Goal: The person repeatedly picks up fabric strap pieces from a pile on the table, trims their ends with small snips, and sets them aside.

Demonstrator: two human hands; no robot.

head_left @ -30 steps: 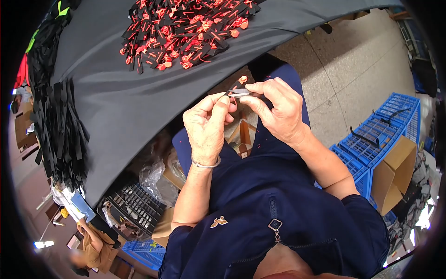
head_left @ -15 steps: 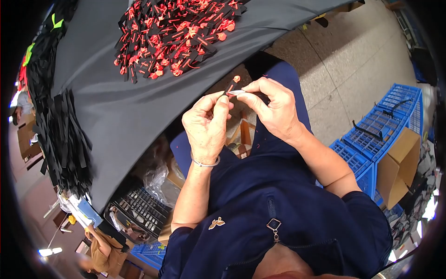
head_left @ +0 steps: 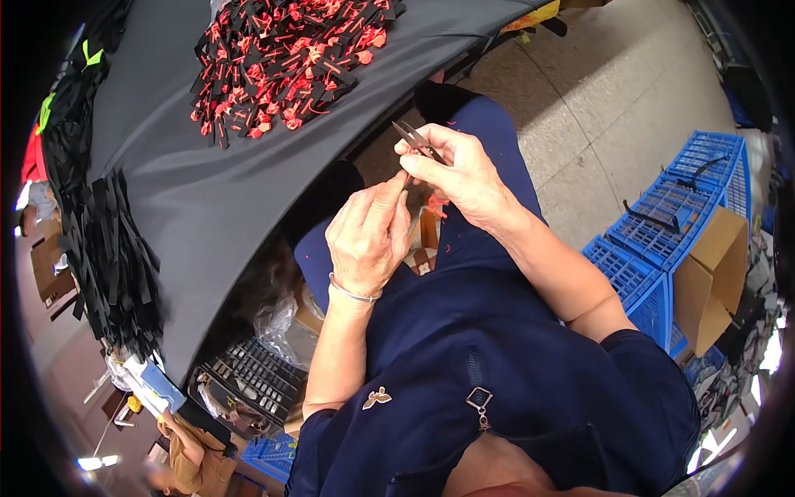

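Small thread snips (head_left: 418, 141) with dark pointed blades stick out of my right hand (head_left: 464, 178), and its fingers are closed around them. The blades point up and to the left, slightly apart. My left hand (head_left: 368, 236) is closed in a pinch just below and left of the snips. Between its fingertips is a small black strap piece (head_left: 408, 181), mostly hidden by the fingers. An orange-red tuft (head_left: 437, 205) shows under my right hand; whether it belongs to that piece I cannot tell. Both hands are above my lap.
A heap of black strap pieces with red-orange ends (head_left: 281, 70) lies on the dark cloth-covered table (head_left: 190, 199). Long black strips (head_left: 116, 257) hang at its left edge. Blue crates (head_left: 654, 224) and a cardboard box (head_left: 712, 277) stand at right. Another person (head_left: 186, 451) is at lower left.
My right hand has moved up and left and turned, so the snips now point up and away. My left hand has rolled over, hiding most of the strap piece. The view has shifted slightly.
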